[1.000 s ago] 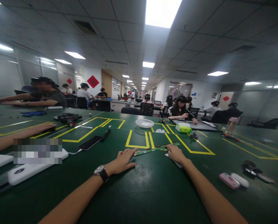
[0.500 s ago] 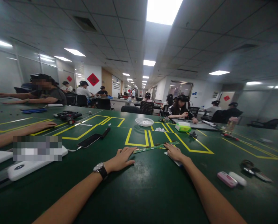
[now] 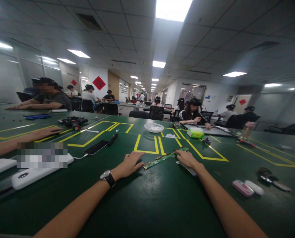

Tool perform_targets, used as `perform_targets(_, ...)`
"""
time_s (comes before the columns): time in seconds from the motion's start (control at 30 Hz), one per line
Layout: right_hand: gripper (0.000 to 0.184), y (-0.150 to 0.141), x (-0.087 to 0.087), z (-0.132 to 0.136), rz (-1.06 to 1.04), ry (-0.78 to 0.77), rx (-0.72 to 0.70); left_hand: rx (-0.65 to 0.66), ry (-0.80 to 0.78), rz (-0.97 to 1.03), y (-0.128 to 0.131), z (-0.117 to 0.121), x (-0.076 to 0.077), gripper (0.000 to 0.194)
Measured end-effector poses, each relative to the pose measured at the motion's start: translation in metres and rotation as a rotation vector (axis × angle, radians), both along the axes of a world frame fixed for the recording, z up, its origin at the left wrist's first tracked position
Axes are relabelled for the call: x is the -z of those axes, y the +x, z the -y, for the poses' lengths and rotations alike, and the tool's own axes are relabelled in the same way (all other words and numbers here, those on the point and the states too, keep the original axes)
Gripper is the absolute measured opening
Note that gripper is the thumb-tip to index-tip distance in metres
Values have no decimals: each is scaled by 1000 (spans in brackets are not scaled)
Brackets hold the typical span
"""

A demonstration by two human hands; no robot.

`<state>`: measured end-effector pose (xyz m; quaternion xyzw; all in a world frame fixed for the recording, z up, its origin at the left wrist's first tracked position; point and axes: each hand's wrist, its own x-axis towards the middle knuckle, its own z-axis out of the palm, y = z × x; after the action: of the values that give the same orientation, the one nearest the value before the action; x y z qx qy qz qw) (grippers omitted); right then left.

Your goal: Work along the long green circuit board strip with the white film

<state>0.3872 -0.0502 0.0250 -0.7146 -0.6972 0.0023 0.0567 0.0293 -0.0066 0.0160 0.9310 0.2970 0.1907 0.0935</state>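
Observation:
A long, narrow green circuit board (image 3: 161, 159) lies slanted on the green table, its near end towards the left. My right hand (image 3: 187, 160) grips the board's far right end, with the fingertips over its edge. Beneath my right palm a white and blue flat item (image 3: 192, 171) sticks out, mostly covered. My left hand (image 3: 129, 166), with a watch (image 3: 107, 178) on the wrist, is just left of the board's near end. Its fingers are spread, thumb pointing to the board, and nothing is in them.
Ahead stands a white basket (image 3: 154, 128), with a green tissue pack (image 3: 195, 133) to its right. A phone (image 3: 97, 147) and a white power bank (image 3: 42, 172) lie left, near another person's hand (image 3: 47, 133). Rightward are a pink case (image 3: 242, 188) and keys (image 3: 273, 180).
The circuit board has turned, its left end swinging towards me and away from my left fingers. My right hand stays at its other end. The view has shifted slightly.

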Motion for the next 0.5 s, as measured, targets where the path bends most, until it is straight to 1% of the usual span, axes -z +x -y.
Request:
perform_targets(0.07, 43, -17, -3, 3, 13, 21, -60, -27, 32, 24, 1, 0, -2, 43)
perform_targets(0.1, 43, -28, -2, 5, 12, 35, -116, -34, 45, 32, 2, 0, -2, 42)
perform_targets(0.23, 50, -90, 3, 18, -50, 98, -449, -26, 51, 12, 3, 1, -1, 43)
perform_targets(0.27, 49, -105, 4, 22, -65, 113, -528, -16, 44, -11, 3, 1, 0, 42)
perform_targets(0.33, 43, -132, 4, 28, -95, 136, -643, 16, 25, -68, 2, 1, 2, 40)
perform_targets(0.4, 37, -147, 0, 33, -110, 157, -716, 46, 1, -110, 0, 0, 3, 42)
perform_targets(0.43, 36, -149, -4, 33, -110, 172, -727, 56, -10, -124, 0, 0, 4, 44)
perform_targets(0.47, 34, -147, -8, 33, -102, 189, -708, 61, -21, -133, -1, 0, 3, 46)
perform_targets(0.5, 32, -141, -12, 31, -82, 211, -646, 65, -29, -141, -2, 0, 3, 47)
